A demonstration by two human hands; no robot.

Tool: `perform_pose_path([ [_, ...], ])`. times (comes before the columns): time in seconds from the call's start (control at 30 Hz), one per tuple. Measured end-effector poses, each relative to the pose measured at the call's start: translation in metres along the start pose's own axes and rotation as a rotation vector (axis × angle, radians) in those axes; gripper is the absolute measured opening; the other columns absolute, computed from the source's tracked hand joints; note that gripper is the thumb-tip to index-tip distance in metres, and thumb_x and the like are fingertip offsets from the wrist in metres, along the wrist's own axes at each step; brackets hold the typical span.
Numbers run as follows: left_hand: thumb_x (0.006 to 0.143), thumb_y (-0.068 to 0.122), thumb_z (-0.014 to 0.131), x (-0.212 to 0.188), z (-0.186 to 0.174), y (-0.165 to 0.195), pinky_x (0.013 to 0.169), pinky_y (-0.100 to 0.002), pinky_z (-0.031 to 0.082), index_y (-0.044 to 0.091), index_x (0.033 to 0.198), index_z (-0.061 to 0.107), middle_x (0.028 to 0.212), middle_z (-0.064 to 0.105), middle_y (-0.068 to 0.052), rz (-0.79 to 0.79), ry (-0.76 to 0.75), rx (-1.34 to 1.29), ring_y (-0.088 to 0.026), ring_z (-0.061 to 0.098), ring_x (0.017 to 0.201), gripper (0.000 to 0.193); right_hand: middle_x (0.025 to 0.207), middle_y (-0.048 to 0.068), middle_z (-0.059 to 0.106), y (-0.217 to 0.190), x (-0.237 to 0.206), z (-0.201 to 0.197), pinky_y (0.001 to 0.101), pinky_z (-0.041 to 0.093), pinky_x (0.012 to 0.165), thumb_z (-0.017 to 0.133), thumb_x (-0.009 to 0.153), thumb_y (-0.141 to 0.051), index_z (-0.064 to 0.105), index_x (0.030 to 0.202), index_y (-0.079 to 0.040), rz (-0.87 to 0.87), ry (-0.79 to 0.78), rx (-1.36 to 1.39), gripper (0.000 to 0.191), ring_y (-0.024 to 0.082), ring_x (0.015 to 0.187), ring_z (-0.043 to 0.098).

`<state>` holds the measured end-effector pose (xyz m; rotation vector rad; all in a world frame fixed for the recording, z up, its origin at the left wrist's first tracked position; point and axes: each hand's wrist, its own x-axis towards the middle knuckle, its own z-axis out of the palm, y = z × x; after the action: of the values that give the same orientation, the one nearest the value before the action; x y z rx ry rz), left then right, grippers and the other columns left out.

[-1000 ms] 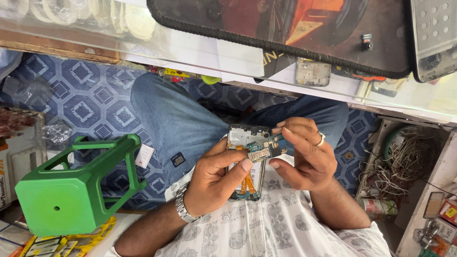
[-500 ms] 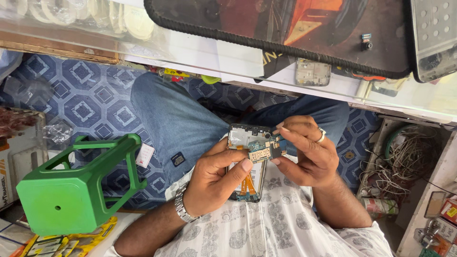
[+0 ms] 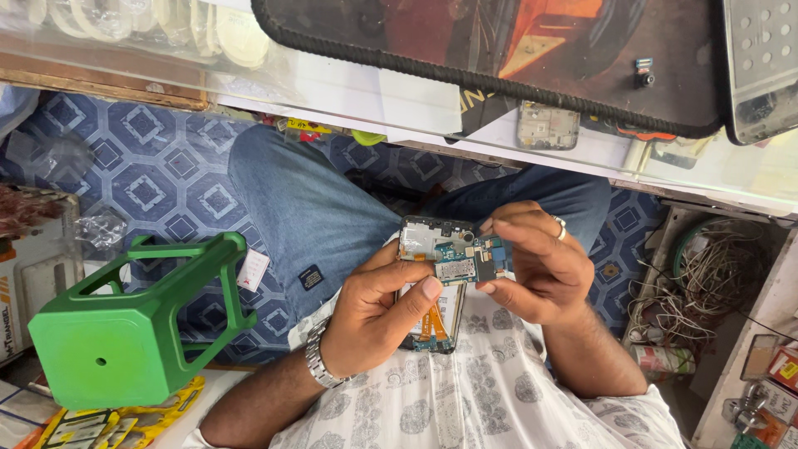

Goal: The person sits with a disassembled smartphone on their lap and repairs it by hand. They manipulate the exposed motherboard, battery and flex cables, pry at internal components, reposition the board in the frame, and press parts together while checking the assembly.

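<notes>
Two bare hands hold an opened phone (image 3: 434, 287) above the person's lap, back cover off so its insides face up to the camera. The left hand (image 3: 374, 312), a metal watch (image 3: 318, 359) on its wrist, cradles the phone's body from below, thumb pressed across the middle to steady it. The right hand (image 3: 532, 270), wearing a ring (image 3: 559, 226), pinches a small blue circuit board (image 3: 465, 258) at the phone's upper end. A green plastic stool (image 3: 125, 333) lies tipped on the patterned floor (image 3: 150, 183) nearby.
</notes>
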<state>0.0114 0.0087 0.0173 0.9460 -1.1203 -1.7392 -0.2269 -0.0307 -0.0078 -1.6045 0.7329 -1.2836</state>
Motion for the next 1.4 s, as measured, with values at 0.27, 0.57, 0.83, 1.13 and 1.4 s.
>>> perform_pose_path([
  [0.27,0.106,0.009,0.063,0.0,0.001,-0.002,0.092,-0.027,0.05,-0.005,0.115,0.07,0.124,0.062,-0.012,-0.002,0.007,0.005,-0.014,0.062,0.109,0.018,0.127,0.014,0.06,0.0,-0.009,0.003,0.0372,0.051,0.099,0.084,0.083,-0.002,0.062,0.135,-0.001,0.089,0.013,0.175,0.056,0.027,0.121,0.059],
  [0.57,0.105,0.009,0.064,0.001,0.002,0.0,0.094,-0.029,0.05,-0.004,0.117,0.07,0.125,0.063,-0.013,0.001,0.004,0.023,-0.016,0.063,0.112,0.019,0.128,0.014,0.069,0.013,-0.019,0.002,0.0429,0.049,0.103,0.083,0.083,0.002,0.062,0.138,-0.009,0.121,0.028,0.313,0.06,0.027,0.117,0.061],
  [0.83,0.107,0.01,0.064,0.0,0.002,-0.004,0.099,-0.029,0.05,-0.005,0.117,0.069,0.127,0.062,-0.013,0.051,0.003,0.002,-0.017,0.062,0.116,0.019,0.131,0.018,0.069,0.018,-0.026,0.002,0.043,0.048,0.106,0.082,0.084,0.004,0.063,0.137,-0.008,0.179,0.054,0.458,0.058,0.027,0.123,0.058],
  [1.13,0.106,0.009,0.063,-0.001,0.002,-0.008,0.099,-0.028,0.05,-0.003,0.119,0.07,0.129,0.061,-0.013,0.01,0.006,-0.043,-0.016,0.061,0.119,0.019,0.128,0.014,0.07,0.017,-0.023,0.002,0.0435,0.047,0.108,0.082,0.084,0.003,0.063,0.138,-0.012,0.146,0.059,0.435,0.059,0.026,0.123,0.056],
  [1.4,0.106,0.009,0.063,-0.001,0.003,-0.006,0.096,-0.027,0.05,-0.002,0.12,0.071,0.128,0.062,-0.012,-0.006,0.007,-0.018,-0.015,0.061,0.116,0.02,0.126,0.014,0.07,0.014,-0.02,0.001,0.0438,0.047,0.106,0.083,0.084,0.0,0.063,0.138,-0.014,0.14,0.071,0.416,0.059,0.026,0.121,0.057],
])
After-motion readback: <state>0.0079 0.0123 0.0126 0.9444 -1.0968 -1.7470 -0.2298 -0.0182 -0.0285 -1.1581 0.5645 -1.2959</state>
